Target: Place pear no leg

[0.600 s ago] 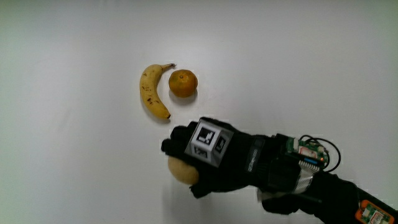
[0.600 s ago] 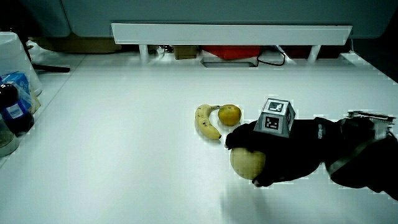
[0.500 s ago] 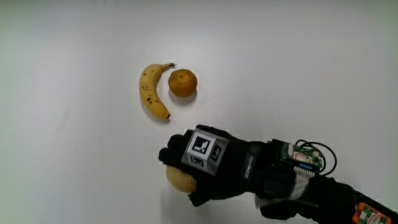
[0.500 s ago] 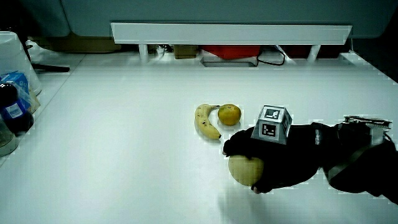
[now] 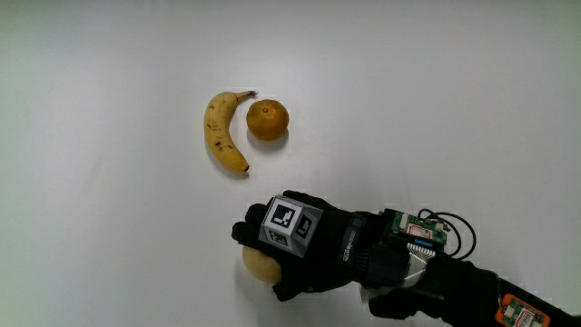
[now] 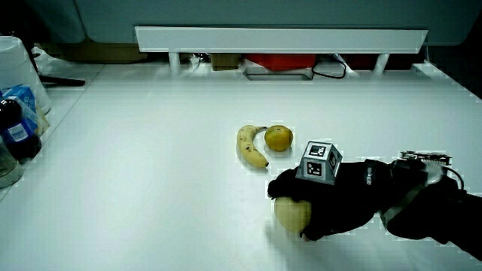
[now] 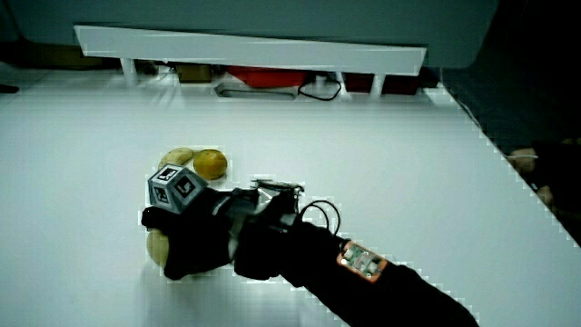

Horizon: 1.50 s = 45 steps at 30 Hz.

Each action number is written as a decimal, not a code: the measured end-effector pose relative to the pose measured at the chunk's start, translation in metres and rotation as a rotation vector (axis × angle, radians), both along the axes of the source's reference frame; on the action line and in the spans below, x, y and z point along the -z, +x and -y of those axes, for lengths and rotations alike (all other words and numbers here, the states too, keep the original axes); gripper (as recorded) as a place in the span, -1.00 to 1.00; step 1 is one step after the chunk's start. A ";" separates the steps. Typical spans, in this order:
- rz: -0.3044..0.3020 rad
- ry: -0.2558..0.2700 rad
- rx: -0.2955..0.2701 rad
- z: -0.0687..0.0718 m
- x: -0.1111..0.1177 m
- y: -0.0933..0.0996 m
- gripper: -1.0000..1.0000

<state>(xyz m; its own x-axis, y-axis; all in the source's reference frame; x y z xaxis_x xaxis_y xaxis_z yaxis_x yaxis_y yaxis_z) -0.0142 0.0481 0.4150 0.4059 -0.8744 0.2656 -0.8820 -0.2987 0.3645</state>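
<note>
The hand [image 5: 272,254] in its black glove is curled over a pale yellow pear [image 5: 256,264], grasping it low at the table. The pear [image 6: 290,214] shows under the fingers in both side views, pear [image 7: 156,246] included. A patterned cube [image 5: 282,222] sits on the glove's back. The hand [image 6: 316,207] and pear lie nearer to the person than the banana [image 5: 222,132] and the orange [image 5: 267,121]. Whether the pear touches the table surface I cannot tell.
The banana [image 6: 250,146] and orange [image 6: 278,138] lie side by side on the white table [image 5: 109,209]. A low white partition [image 6: 279,39] runs along the table's edge. Bottles and a pale container [image 6: 15,90] stand at another table edge.
The hand with the pear has moved nearer to the person and lower toward the table, away from the banana and orange.
</note>
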 end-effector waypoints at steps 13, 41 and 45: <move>-0.010 -0.013 0.002 -0.003 -0.008 0.000 0.00; -0.053 -0.009 -0.005 -0.003 -0.001 0.012 -1.00; -0.037 -0.001 -0.030 0.001 0.004 0.016 -1.00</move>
